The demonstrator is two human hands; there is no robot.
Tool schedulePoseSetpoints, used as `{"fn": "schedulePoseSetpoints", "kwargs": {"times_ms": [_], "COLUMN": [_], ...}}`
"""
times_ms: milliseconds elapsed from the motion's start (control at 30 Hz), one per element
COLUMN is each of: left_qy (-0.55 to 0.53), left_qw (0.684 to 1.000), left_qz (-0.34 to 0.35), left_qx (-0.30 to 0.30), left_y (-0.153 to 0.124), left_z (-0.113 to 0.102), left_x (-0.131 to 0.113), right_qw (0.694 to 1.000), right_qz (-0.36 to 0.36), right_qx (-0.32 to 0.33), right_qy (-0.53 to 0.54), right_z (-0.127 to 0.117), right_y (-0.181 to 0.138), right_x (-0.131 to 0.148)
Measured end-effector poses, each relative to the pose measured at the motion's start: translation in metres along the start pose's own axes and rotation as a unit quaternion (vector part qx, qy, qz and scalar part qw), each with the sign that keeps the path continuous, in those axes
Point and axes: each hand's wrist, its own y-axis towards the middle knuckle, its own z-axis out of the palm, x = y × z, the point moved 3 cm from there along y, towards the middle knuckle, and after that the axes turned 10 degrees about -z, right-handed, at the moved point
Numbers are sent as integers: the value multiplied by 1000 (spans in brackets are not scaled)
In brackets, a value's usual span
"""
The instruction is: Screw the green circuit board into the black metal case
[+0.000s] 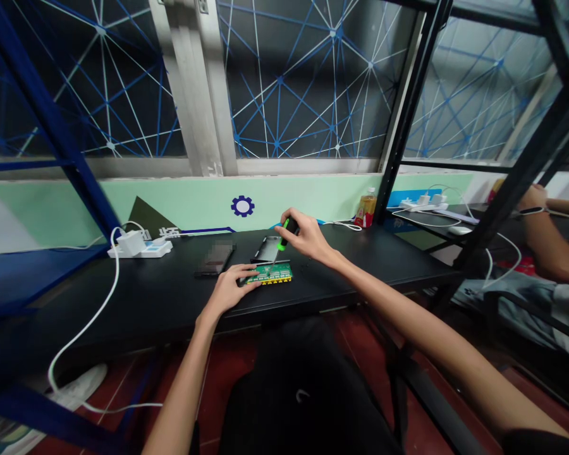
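Observation:
A green circuit board [274, 273] with yellow parts along its near edge lies on the black table. My left hand [228, 289] grips its left end, with fingers over the top. My right hand [308, 234] is closed around the black and green handle of a screwdriver [283, 242]. The screwdriver slants down, and its tip is at the board; whether it sits in a screw is too small to tell. Just behind the board lies an open dark casing [267, 249] with a grey inside. A dark phone-like slab [216, 258] rests to the left of the board.
A white power strip [141, 245] with a plug and cable stands at the table's left. A bottle [367, 206] of yellow drink is at the back right. Small dark bits lie right of the board. Another person's arm [540, 234] shows at the far right, beyond a black frame.

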Motion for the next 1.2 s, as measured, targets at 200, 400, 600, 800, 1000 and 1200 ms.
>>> {"fn": "schedulePoseSetpoints", "kwargs": {"times_ms": [200, 400, 600, 800, 1000, 1200], "left_qy": [5, 11, 19, 19, 17, 9], "left_qw": [1000, 1000, 1000, 1000, 1000, 1000], "left_qz": [5, 5, 1, 3, -3, -8], "left_qx": [-2, 2, 3, 9, 9, 8], "left_y": [0, 1, 0, 1, 0, 0], "left_z": [-1, -1, -2, 0, 0, 0], "left_x": [-2, -4, -5, -3, -2, -2], "right_qw": [1000, 999, 994, 985, 960, 970], "right_qz": [-4, -13, -64, -37, 0, -14], "right_qx": [4, 39, 91, 108, 145, 169], "right_qy": [-16, -10, -24, -129, -241, -176], "right_z": [-1, 1, 4, 8, 8, 15], "right_y": [-1, 1, 9, 17, 28, 35], "right_x": [0, 0, 13, 20, 22, 20]}}
